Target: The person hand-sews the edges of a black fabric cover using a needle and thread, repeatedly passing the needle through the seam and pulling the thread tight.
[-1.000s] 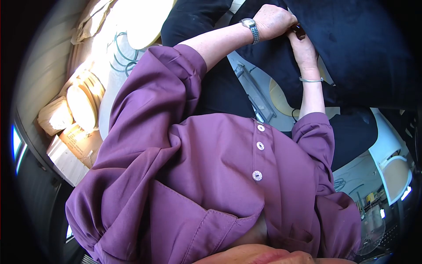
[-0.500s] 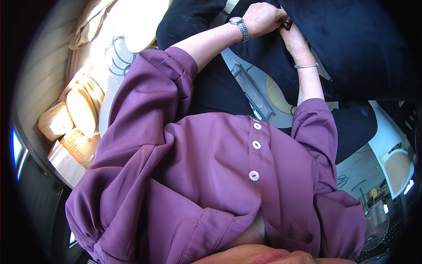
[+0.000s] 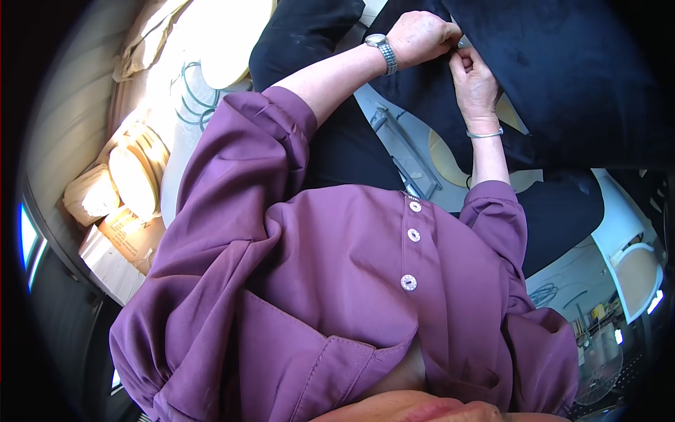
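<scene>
My left hand (image 3: pixel 420 36), with a watch (image 3: pixel 383 50) on its wrist, is closed at the edge of a dark blue-black cloth (image 3: pixel 576 84). Just below its fingertips, my right hand (image 3: pixel 474 86) has thumb and fingers pinched together, with a bracelet (image 3: pixel 485 133) at the wrist. A tiny shiny thing shows between the two hands, too small to name. What each hand pinches is hidden by the fingers.
Dark trouser legs (image 3: pixel 344 133) lie under the arms. A grey metal frame (image 3: pixel 408 155) shows between them. At left are a cardboard box (image 3: pixel 130 235), wrapped bundles (image 3: pixel 91 193) and green tubing (image 3: pixel 190 98). A white chair-like piece (image 3: pixel 636 274) stands at right.
My right hand has drawn slightly down from my left hand, and its pinched fingertips now show. A dark reddish glint between the hands no longer shows. Both hands sit a little further left than at first.
</scene>
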`<state>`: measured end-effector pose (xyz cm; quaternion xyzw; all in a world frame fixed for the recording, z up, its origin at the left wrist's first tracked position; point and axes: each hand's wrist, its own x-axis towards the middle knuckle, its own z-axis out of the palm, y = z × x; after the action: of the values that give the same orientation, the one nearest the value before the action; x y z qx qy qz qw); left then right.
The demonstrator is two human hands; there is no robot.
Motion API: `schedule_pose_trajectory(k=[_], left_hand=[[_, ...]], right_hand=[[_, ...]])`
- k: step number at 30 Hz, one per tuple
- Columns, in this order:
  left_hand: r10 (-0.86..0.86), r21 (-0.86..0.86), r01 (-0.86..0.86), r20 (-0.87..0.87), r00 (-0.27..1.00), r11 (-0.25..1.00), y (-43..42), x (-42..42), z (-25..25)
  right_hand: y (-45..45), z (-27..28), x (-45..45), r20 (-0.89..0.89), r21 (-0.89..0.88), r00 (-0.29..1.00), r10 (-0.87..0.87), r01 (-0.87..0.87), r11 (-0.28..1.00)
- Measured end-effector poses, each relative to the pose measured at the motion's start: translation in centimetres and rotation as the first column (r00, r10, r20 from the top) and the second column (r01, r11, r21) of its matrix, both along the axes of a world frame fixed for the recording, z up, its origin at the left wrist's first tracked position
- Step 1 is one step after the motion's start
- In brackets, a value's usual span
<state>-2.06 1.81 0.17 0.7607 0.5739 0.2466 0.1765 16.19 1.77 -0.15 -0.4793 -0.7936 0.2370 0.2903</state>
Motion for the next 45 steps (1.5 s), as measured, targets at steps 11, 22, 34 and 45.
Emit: schedule_pose_trajectory(k=[11,22,34,45], left_hand=[[-0.103,-0.07,0.093,-0.153,0.983,0.993,0.6,-0.1,1.2],[-0.148,-0.23,0.047,-0.447,0.882,0.972,-4.2,-0.2,5.3],[-0.129,-0.252,0.011,-0.458,0.88,0.968,-5.1,-0.1,4.4],[0.465,-0.592,-0.202,0.332,0.821,0.78,-3.3,-4.4,5.6]], right_hand=[[-0.6,1.0,0.7,-0.09,-0.116,0.994,0.07,-0.08,0.99],[-2.0,0.6,1.3,-0.182,-0.141,0.983,0.022,-0.048,0.989],[0.1,-2.4,0.3,-0.48,-0.313,0.865,-0.145,-0.015,0.949],[-0.4,-0.8,0.1,-0.137,-0.092,0.99,0.03,-0.042,0.995]])
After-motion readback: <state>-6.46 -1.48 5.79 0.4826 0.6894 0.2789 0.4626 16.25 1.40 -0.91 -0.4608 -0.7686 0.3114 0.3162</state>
